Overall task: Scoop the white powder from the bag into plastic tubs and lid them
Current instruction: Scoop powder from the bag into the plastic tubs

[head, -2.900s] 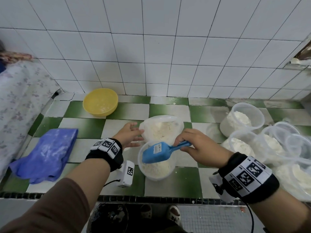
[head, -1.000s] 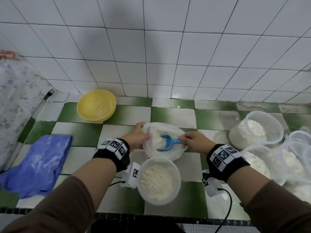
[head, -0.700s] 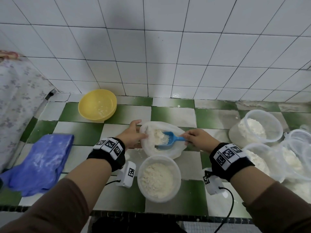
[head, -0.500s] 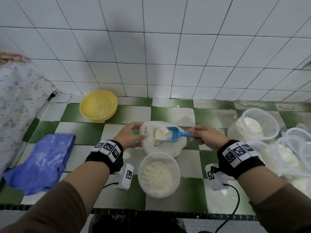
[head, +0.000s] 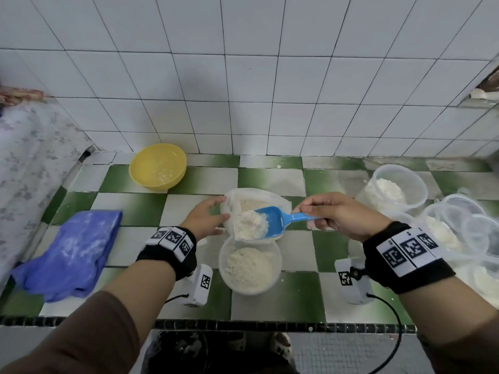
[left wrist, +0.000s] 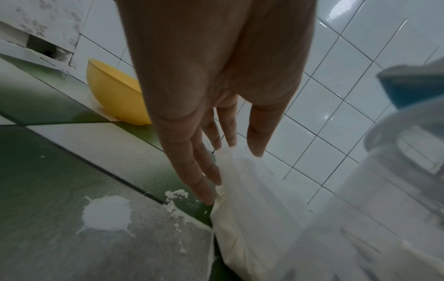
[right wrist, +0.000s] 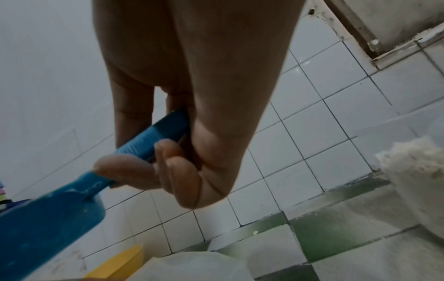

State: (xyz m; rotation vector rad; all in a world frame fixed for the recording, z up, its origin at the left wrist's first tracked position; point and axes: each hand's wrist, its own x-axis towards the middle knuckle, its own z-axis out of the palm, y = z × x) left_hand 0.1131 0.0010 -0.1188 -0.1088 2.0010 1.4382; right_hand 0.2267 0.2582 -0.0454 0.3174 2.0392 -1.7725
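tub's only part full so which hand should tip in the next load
Right. The right hand already grips the loaded scoop just above the tub; the left hand rests open against the bag.

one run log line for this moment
step: carry powder to tub | right hand: grips loaded scoop above tub | left hand: flat against bag | lid: not on

scoop [head: 266,221] | lifted loaded from bag [head: 243,197] | now over tub [head: 249,265] rim
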